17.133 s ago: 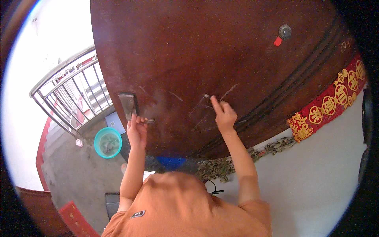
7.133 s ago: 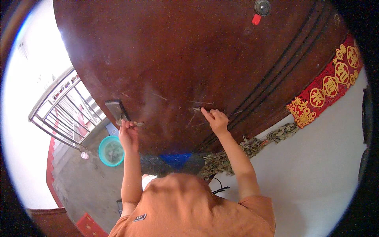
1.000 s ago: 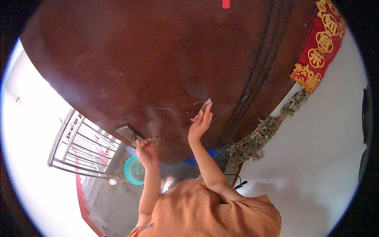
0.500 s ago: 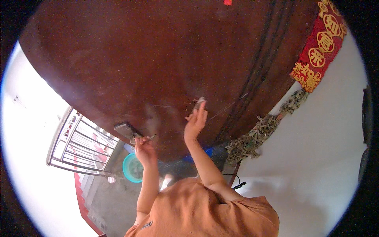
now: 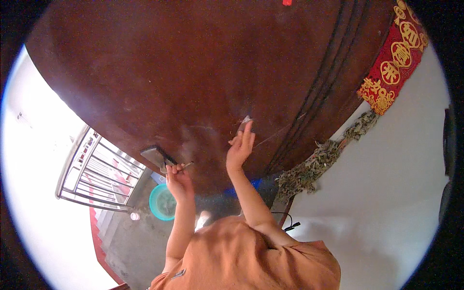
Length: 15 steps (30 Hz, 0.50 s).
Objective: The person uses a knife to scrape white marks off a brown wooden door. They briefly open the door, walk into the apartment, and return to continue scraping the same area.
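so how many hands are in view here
2: the left hand at the door handle, and the right hand holding a small flat tool at the brown door. None seems hidden.

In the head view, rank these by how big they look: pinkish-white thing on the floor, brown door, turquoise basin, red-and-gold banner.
Largest to smallest:
1. Brown door
2. Red-and-gold banner
3. Turquoise basin
4. Pinkish-white thing

Apparent size only; fisheye and distance distort.

A flat blade slants against the streaked brown door.
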{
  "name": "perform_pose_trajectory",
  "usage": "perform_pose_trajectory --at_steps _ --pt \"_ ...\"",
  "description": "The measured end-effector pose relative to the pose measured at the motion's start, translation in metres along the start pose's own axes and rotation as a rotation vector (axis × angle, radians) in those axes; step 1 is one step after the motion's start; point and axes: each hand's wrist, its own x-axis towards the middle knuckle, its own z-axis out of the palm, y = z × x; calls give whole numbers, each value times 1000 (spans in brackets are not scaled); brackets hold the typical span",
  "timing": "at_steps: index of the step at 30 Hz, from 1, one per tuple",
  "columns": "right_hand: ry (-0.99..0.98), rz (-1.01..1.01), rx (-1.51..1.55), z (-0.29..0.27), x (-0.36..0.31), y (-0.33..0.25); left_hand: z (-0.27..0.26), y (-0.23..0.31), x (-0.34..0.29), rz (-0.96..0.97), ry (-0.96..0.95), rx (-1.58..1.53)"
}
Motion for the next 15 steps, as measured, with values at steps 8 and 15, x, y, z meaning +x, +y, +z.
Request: perform_pose_trajectory --at_steps 8,15 --pt "66 113 103 -1 12 -12 7 -1 -4 3 2 4" --pt "-88 55 112 11 -17 -19 8 1 -4 -16 19 2"
